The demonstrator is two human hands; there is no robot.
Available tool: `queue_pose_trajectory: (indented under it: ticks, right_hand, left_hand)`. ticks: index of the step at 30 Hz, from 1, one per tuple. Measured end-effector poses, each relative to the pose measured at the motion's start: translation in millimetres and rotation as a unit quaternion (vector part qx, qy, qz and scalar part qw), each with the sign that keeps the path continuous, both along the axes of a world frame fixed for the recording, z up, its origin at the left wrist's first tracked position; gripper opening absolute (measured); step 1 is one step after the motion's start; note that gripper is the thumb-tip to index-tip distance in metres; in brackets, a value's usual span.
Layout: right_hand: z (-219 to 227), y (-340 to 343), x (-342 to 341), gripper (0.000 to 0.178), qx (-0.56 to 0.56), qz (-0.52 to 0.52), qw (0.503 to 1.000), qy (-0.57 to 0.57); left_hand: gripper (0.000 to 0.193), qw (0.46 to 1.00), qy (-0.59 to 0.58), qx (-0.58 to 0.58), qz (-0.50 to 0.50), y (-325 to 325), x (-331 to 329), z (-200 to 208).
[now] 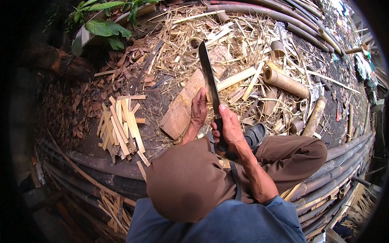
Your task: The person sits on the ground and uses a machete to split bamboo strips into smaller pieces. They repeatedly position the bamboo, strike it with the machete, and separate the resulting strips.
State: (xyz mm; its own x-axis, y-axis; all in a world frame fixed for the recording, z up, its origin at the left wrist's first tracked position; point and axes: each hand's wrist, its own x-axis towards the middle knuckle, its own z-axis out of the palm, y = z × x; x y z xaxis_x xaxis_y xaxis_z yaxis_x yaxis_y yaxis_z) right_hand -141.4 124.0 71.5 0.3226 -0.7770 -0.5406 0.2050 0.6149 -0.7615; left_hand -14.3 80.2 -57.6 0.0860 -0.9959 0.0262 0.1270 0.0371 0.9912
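My right hand [230, 127] is wrapped round the dark handle of a machete [208, 73], with the thumb lying along the base of the blade. The long black blade points away from me, tilted slightly left. Just left of the blade, my left hand [199, 107] is closed on the near end of a pale bamboo strip [236, 78]. The strip runs off to the right behind the blade, and the blade hides part of it. Beneath my left hand lies a thick wooden board [182, 107] on the ground.
A pile of split bamboo strips [123, 125] lies to the left. Cut bamboo tubes [285, 82] and shavings [247, 36] cover the ground ahead and right. Long bamboo poles [101, 164] run beneath me, with more poles [279, 16] at the far right. A leafy plant [106, 28] stands far left.
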Motion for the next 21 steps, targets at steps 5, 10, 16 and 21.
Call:
queue_pose_trajectory:
  ticks: [5, 10, 16, 21]
  right_hand:
    - [2, 0, 0, 0.038, -0.009, 0.008, 1.000, 0.004]
    - [-3, 1, 3, 0.039, -0.071, 0.022, 0.996, 0.042]
    - [-2, -1, 5, 0.048, -0.168, 0.032, 0.980, 0.098]
    - [-32, -7, 13, 0.047, -0.266, 0.021, 0.938, 0.221]
  left_hand:
    - [0.058, 0.999, 0.036, -0.017, 0.002, 1, -2, 4]
    - [0.045, 0.995, 0.075, -0.044, 0.049, 0, -10, 10]
    - [0.046, 0.994, -0.100, -0.045, 0.002, -2, 8, 25]
    - [0.047, 0.998, -0.021, -0.040, 0.041, -7, 1, 5]
